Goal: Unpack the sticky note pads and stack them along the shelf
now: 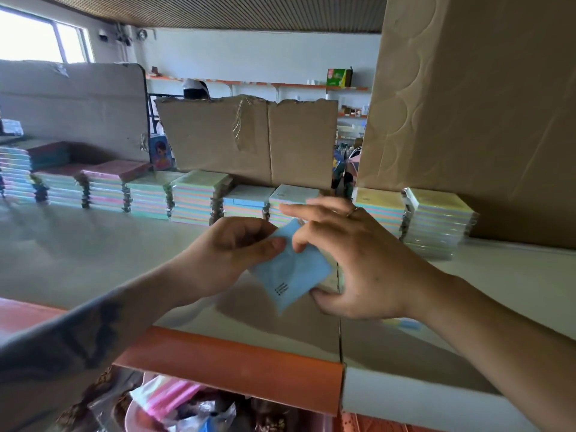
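Both hands hold one blue sticky note pad (291, 269) tilted above the shelf (93, 251), near its front edge. The left hand (230, 254) pinches the upper left corner; the right hand (358, 260) curls round the right side, thumb beneath, probably to work the wrapper off. Finished stacks (199, 198) stand in a row along the back, against cardboard (249, 138) that likely steadies them.

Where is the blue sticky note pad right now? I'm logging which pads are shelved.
In the head view it is centre frame, above the shelf, not stacked: the blue pad is held between the left hand and right hand, in front of the stacks.
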`<state>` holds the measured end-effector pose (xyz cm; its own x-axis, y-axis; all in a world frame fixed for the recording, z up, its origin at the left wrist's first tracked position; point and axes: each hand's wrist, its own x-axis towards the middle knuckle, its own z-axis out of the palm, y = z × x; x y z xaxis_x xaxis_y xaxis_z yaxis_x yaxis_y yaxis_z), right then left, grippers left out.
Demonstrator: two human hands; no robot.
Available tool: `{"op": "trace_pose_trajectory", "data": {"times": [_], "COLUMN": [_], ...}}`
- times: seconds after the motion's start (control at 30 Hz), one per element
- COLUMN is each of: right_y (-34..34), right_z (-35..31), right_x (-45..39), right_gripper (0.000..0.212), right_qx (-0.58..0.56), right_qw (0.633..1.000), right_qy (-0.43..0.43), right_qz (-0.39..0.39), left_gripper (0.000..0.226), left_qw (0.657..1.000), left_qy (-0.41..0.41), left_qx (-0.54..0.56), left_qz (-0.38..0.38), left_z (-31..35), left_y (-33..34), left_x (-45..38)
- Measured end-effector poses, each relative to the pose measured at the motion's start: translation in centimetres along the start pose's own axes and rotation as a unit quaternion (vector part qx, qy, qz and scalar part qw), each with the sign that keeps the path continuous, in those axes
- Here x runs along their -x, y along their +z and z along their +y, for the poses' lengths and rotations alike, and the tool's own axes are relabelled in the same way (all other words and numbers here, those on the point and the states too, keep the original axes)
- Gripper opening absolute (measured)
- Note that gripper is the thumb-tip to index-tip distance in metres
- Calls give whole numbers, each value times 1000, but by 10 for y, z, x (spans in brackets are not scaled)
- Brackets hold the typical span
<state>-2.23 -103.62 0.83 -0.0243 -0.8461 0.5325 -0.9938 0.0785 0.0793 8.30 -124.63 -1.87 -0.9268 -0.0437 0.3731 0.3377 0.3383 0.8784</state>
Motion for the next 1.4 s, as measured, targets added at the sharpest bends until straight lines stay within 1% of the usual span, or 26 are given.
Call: {"op": "trace_pose_trajectory", "data": {"times": [0.1,0.17,0.2,0.27,0.33,0.37,0.4,0.43,0.47,0.5,0.53,0.57,0.6,0.7,0.77,0.97,1.1,1.17,1.23,1.3,1.33,1.4], "right_y": [3,4,4,3,-1,-3,-5,-7,-7,-6,-3,2,7,27,39,67,63,53,37,16,6,-16], "right_z": [-1,-3,-3,-1,3,7,11,14,19,24,30,35,41,55,60,67,61,51,38,24,18,9], "right_x": [-1,-1,-1,-3,-9,-13,-20,-29,-41,-55,-69,-86,-100,-136,-151,-158,-154,-147,-127,-96,-78,-41], "right_gripper": [50,52,53,59,64,65,67,69,70,72,72,73,73,64,60,58,59,63,65,58,51,44], "right_qx": [29,43,48,40,13,1,-7,-13,-18,-20,-13,-3,9,17,2,11,39,32,11,-12,-21,-23], "right_qw": [999,999,999,999,998,997,994,991,988,984,981,978,974,962,957,944,950,955,961,966,965,955], "right_qy": [-12,-14,-11,15,60,83,106,130,152,174,193,206,221,264,276,295,279,271,254,232,228,239], "right_qz": [-9,0,3,2,-1,-2,-4,-9,-15,-24,-33,-41,-49,-74,-94,-147,-137,-121,-108,-112,-126,-172], "left_gripper": [31,37,41,43,49,59,74,86,93,96,98,99,100,95,93,88,84,87,101,114,114,104], "left_qw": [1000,999,997,987,970,957,936,906,872,842,821,809,804,810,814,812,811,818,827,836,841,853], "left_qy": [-19,-24,-23,-13,-41,-72,-99,-117,-135,-153,-174,-193,-207,-231,-232,-222,-226,-221,-209,-181,-168,-141], "left_qx": [-16,-45,-71,-157,-236,-275,-332,-404,-471,-517,-543,-553,-554,-532,-525,-533,-533,-525,-517,-514,-512,-499], "left_qz": [-4,0,-1,9,43,56,58,42,16,-11,-33,-50,-62,-89,-86,-85,-85,-82,-76,-62,-58,-60], "left_z": [1,5,5,6,8,8,9,9,7,6,4,1,-2,-8,-10,-10,-9,-10,-10,-7,-4,5], "left_y": [1,0,-1,-11,-30,-40,-52,-61,-69,-72,-74,-76,-75,-71,-71,-71,-70,-72,-74,-70,-65,-48], "left_x": [2,3,4,8,15,20,26,31,36,40,43,47,49,53,53,53,51,51,51,46,42,32]}}
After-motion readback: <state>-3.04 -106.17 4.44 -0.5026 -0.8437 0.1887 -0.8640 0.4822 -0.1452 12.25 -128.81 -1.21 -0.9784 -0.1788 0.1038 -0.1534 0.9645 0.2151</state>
